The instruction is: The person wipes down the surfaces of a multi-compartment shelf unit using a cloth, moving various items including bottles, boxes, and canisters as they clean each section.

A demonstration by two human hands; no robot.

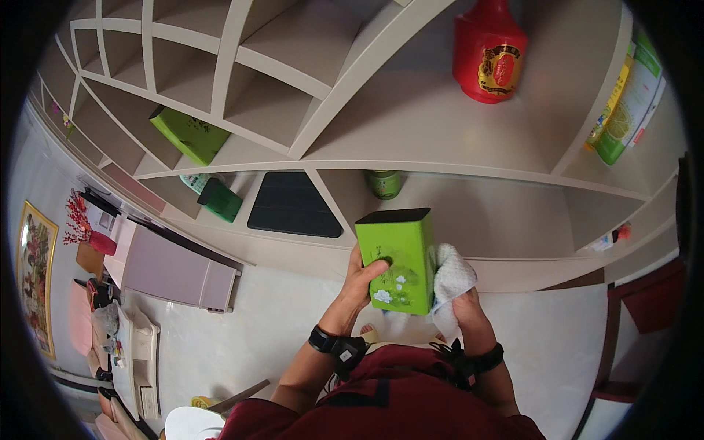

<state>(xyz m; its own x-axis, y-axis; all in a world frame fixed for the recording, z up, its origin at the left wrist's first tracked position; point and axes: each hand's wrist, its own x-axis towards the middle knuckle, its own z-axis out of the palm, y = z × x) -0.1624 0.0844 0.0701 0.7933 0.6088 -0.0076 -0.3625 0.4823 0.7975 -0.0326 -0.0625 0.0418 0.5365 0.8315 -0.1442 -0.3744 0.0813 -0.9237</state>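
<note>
My left hand [360, 279] grips an upright bright green rectangular tin [397, 260] with a black top and small white flowers on its front. A white cloth [452, 282] is bunched in my right hand [467, 308] and pressed against the tin's right side. Both hands are in front of my chest, just before the cream shelf unit [411, 110]. Each wrist wears a black band.
The shelf holds a red jar [490, 51], a green box [189, 134], a small dark green box [219, 199], a black flat case [293, 205], a green round can [384, 183] and a green-yellow packet [629, 103]. A low pale cabinet [176, 271] stands at left.
</note>
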